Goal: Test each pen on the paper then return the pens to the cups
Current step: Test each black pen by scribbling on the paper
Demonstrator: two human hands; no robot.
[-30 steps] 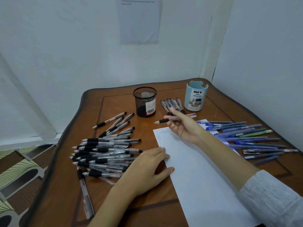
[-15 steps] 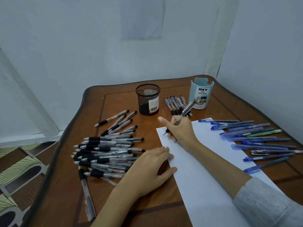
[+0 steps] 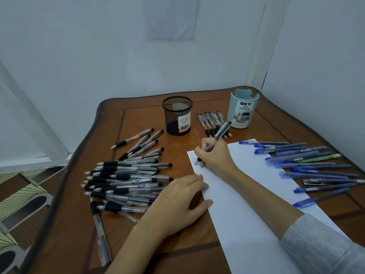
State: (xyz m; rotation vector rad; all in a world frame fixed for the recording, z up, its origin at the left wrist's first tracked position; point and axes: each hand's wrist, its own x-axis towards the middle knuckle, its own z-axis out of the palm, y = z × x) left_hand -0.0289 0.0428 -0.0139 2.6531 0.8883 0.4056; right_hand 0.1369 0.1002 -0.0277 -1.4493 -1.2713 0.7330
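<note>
The pen (image 3: pixel 222 131) has come down: a second ago it was held level above the sheet, and now the right hand (image 3: pixel 215 156) grips it in a writing hold, its tip touching the top left corner of the paper (image 3: pixel 248 196) beside small scribbles, so I judge this pen's test is under way. The left hand (image 3: pixel 177 198) lies flat with relaxed fingers, steadying the paper's edge. One sheet and two cups: a black mesh cup (image 3: pixel 177 115) and a blue cup (image 3: pixel 242 110), no pens standing in either. Five or six pens (image 3: pixel 207 123) lie between them. About a dozen blue pens (image 3: pixel 308 165) lie right; the black pile (image 3: pixel 126 178) on the surface (image 3: pixel 138 246) is too tangled to count
</note>
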